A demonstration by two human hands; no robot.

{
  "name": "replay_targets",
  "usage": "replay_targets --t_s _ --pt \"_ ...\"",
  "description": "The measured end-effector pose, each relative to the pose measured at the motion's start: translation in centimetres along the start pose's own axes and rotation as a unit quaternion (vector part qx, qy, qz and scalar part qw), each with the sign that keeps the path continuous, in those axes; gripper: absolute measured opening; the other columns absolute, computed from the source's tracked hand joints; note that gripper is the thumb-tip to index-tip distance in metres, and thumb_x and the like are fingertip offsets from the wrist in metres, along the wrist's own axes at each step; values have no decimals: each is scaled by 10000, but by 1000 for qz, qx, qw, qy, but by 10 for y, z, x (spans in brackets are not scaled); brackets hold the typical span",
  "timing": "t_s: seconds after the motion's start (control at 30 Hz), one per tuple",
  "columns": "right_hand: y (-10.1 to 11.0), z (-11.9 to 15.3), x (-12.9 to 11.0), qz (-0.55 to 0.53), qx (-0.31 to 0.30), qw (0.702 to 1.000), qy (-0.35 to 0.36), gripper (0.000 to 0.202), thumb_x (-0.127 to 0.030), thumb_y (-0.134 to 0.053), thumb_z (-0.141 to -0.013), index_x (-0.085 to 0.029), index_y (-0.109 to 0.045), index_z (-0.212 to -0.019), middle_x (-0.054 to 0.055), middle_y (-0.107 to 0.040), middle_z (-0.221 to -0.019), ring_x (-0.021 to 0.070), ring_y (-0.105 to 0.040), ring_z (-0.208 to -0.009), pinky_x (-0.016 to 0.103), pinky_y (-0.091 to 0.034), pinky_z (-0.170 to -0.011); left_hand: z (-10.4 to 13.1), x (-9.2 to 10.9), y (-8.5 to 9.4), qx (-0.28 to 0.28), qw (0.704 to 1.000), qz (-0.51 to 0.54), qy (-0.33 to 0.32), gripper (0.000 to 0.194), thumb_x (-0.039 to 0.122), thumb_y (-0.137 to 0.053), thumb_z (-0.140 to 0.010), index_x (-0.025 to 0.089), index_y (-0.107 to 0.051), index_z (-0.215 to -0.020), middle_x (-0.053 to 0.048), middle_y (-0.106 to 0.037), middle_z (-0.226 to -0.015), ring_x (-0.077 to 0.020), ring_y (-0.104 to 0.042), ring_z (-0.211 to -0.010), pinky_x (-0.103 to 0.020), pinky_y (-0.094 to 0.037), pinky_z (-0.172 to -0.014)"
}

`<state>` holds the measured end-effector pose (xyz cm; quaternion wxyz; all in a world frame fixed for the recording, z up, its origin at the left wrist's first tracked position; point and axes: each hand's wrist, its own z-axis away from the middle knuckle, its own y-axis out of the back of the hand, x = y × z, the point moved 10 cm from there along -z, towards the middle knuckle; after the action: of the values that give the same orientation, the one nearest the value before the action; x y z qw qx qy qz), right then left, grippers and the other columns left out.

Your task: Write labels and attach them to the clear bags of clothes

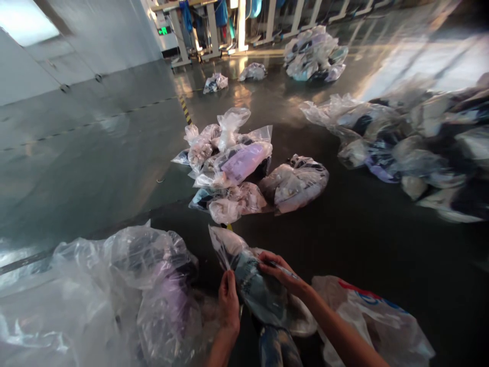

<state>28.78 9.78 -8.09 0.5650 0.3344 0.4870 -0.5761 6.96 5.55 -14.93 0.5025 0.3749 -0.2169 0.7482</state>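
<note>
A clear plastic bag [252, 285] lies between my hands, with grey-green and white contents showing through it. My left hand [229, 300] pinches the bag's left edge between thumb and fingers. Across its upper right side my right hand [275, 267] has its fingers curled on the plastic; what lies under the fingertips is partly hidden. Just below the bag, part of a blue-and-tan leg or shoe [277, 344] is visible. To the left stands a big heap of clear bags [126, 275], and right of my forearm is a white bag with red and blue print [374, 316].
A pile of filled clear bags [229, 163] sits ahead on the dark shiny floor. More bags [412, 137] spread along the right, and another heap [315, 53] stands farther back. Table legs [240, 28] line the far side, beside a pale wall [95, 35].
</note>
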Motion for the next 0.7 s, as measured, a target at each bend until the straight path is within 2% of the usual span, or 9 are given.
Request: replay_targets --t_s 0.1,0.23,0.47,0.7 --pt "0 2 0 -7 9 1000 -12 408 -561 -754 -729 -183 -620 -807 -8 -489 -755 143 -427 -740 261 -339 -676 2 1 2 4 1000 -10 -3 172 207 -636 -905 147 -683 -1059 -114 -688 -1236 -241 -595 -1242 -352 -395 -1142" --pt "2 5 -3 -8 29 999 -18 420 -572 -770 -707 -202 -651 -866 12 -543 -828 174 -471 -806 278 -391 -724 0 -3 3 -9 1000 -3 -3 228 320 -669 -894 167 -695 -1062 -102 -698 -1218 -250 -617 -1209 -365 -423 -1115" --pt "-1 7 -18 3 48 999 -13 430 -596 -781 -678 -209 -643 -803 0 -506 -789 177 -452 -782 289 -398 -728 -1 -6 4 -14 1000 -8 -16 268 374 -692 -872 176 -713 -1051 -95 -707 -1208 -248 -613 -1210 -342 -428 -1106" --pt "-4 3 -19 5 36 999 -9 425 -581 -780 -679 -197 -618 -759 -6 -510 -762 166 -445 -764 280 -378 -707 -2 -10 1 -32 999 7 -8 389 486 -726 -819 169 -712 -1046 -102 -716 -1171 -271 -633 -1164 -378 -454 -1074"
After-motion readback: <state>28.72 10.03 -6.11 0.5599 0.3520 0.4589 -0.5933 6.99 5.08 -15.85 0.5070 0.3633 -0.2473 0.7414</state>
